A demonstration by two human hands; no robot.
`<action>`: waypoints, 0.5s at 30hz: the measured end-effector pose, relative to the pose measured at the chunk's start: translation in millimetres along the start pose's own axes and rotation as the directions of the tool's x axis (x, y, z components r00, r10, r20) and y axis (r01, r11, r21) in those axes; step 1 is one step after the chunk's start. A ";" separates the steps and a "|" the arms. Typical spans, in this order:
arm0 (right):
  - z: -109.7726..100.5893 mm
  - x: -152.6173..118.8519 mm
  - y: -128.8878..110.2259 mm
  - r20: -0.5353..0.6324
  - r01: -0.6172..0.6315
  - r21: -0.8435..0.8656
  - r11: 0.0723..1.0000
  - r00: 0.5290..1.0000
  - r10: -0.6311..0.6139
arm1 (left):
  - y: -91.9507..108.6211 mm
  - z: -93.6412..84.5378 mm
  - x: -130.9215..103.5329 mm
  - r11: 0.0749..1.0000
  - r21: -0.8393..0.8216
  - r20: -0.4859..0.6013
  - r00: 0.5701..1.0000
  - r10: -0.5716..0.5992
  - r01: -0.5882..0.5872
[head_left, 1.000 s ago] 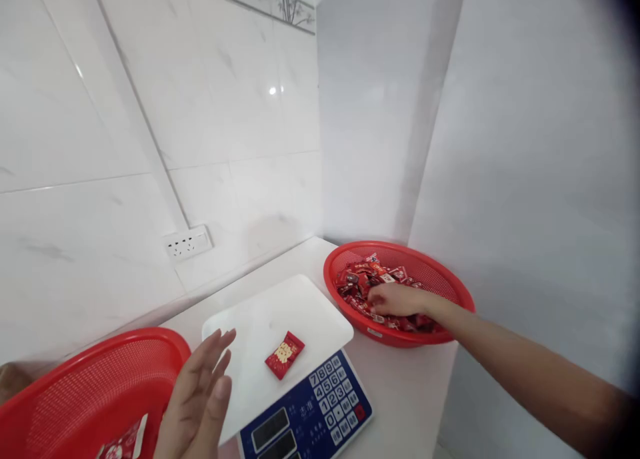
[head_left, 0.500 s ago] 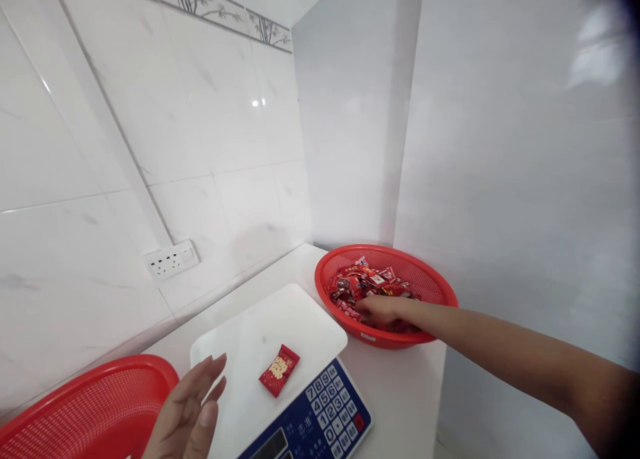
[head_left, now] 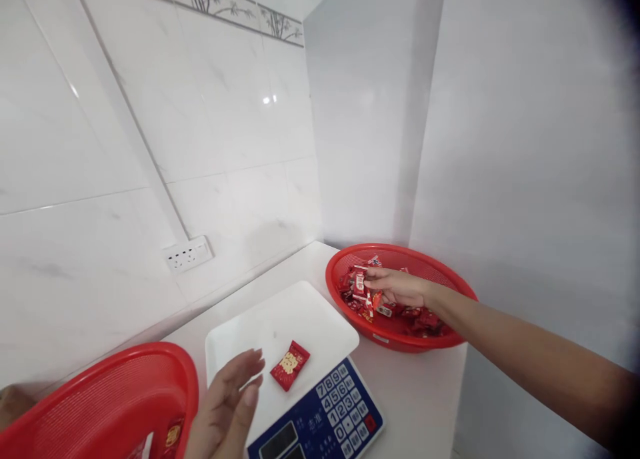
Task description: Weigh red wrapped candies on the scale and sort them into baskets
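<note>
My right hand [head_left: 397, 287] reaches into the red basket [head_left: 440, 273] at the right, which holds several red wrapped candies. Its fingers pinch a red candy [head_left: 360, 282] lifted a little above the pile. My left hand [head_left: 227, 405] hovers with fingers apart at the near left edge of the white scale platform [head_left: 270, 325], holding nothing. One red candy packet [head_left: 290, 365] lies on the platform just right of that hand. The scale has a blue keypad [head_left: 343, 412] at its front.
A second red basket [head_left: 90, 399] sits at the lower left with a few candy packets in it. A wall socket [head_left: 187, 253] is on the tiled wall behind. White walls close the corner to the right of the counter.
My right hand has lifted out of the candy pile with a candy pinched in its fingers. My left hand has moved right, closer to the packet on the scale.
</note>
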State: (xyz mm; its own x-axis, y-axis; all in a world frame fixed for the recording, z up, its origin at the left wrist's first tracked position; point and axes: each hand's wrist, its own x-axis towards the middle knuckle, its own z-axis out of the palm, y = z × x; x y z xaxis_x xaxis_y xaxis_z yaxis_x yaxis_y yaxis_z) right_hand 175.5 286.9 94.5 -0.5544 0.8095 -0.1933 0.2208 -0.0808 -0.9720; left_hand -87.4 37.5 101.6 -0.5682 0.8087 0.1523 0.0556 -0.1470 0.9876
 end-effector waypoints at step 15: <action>157.2 -21.3 -22.2 0.587 -0.068 0.348 0.935 0.793 -0.161 | -15.0 17.0 1.7 0.999 -0.026 0.307 0.951 -0.025 0.035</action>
State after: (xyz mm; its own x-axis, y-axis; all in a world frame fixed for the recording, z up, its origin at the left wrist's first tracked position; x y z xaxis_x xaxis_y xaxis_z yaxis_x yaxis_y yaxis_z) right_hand 56.2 180.0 99.1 -0.9464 0.3140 -0.0753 -0.0354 -0.3327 -0.9424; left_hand -75.3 50.8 87.7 -0.2901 0.9478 0.1320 0.0145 -0.1336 0.9909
